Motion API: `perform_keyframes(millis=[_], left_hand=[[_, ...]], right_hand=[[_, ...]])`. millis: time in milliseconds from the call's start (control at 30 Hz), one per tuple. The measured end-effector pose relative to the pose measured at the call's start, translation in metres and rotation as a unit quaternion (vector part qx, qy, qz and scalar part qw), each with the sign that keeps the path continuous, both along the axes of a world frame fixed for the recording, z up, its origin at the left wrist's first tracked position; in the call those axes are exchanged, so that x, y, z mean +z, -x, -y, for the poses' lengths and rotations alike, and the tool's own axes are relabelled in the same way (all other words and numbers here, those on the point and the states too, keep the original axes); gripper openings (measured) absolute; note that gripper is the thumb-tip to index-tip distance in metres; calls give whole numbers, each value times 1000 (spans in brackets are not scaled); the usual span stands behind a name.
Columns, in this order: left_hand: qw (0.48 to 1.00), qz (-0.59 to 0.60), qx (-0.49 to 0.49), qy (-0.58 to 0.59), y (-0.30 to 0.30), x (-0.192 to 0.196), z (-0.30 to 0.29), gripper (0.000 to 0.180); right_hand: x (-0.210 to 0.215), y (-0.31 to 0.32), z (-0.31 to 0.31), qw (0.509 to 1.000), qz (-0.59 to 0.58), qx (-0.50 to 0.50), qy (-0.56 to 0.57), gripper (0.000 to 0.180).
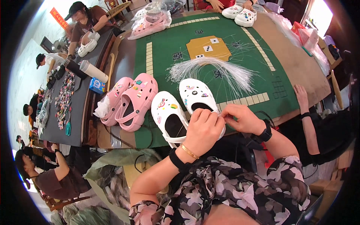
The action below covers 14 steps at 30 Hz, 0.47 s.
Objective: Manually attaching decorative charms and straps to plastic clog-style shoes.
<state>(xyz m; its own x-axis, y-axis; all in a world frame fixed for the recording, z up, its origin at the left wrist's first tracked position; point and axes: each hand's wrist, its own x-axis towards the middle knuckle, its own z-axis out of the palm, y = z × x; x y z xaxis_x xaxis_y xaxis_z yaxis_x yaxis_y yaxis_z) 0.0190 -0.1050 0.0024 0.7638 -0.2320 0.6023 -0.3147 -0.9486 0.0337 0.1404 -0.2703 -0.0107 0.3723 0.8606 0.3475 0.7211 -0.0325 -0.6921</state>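
Observation:
A pair of white clogs with colourful charms stands at the table's near edge, one white clog (165,112) left of the other white clog (194,92). My left hand (203,129) is closed in a pinch over the right clog's opening and hides much of its heel. Beside it, my right hand (241,118) is also closed, thumb and fingertips together, almost touching the left fingertips. What the fingers hold is too small to make out. Beyond the clogs lies a fanned bundle of thin clear plastic strands (213,71).
Pink clogs (137,99) with charms stand to the left, and bagged pink clogs (152,24) at the far left of the green mat (161,56). Other people sit around; one person's hand (301,97) rests on the right edge. A side table (80,120) holds loose charms and a tumbler (93,70).

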Motion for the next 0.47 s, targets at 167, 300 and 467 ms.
perform_keyframes(millis=[167, 300, 467], left_hand=[[1000, -17, 7, 22, -7, 4, 6, 11], [1000, -6, 4, 5, -11, 4, 8, 12], [1000, -8, -14, 11, -16, 1, 8, 16]], right_hand=[[4, -8, 2, 1000, 10, 1, 11, 13], [1, -11, 5, 1000, -10, -3, 11, 14], [10, -15, 15, 997, -64, -15, 30, 16]])
